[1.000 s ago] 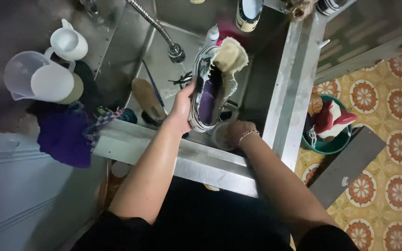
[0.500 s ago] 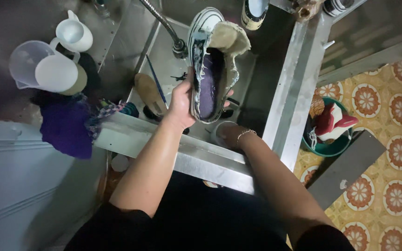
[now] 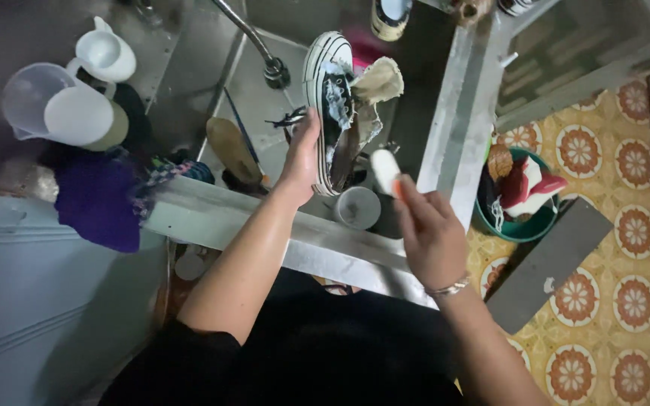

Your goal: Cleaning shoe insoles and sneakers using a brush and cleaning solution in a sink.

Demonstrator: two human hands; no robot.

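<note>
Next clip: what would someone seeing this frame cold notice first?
Most likely the soapy sneaker, held on its side over the steel sink by the left hand. Next, the right hand just beside it, holding a small white brush near the shoe's opening. After that, the orange patterned floor tiles at right, with a green basin of bright items against the sink's outer wall.
</note>
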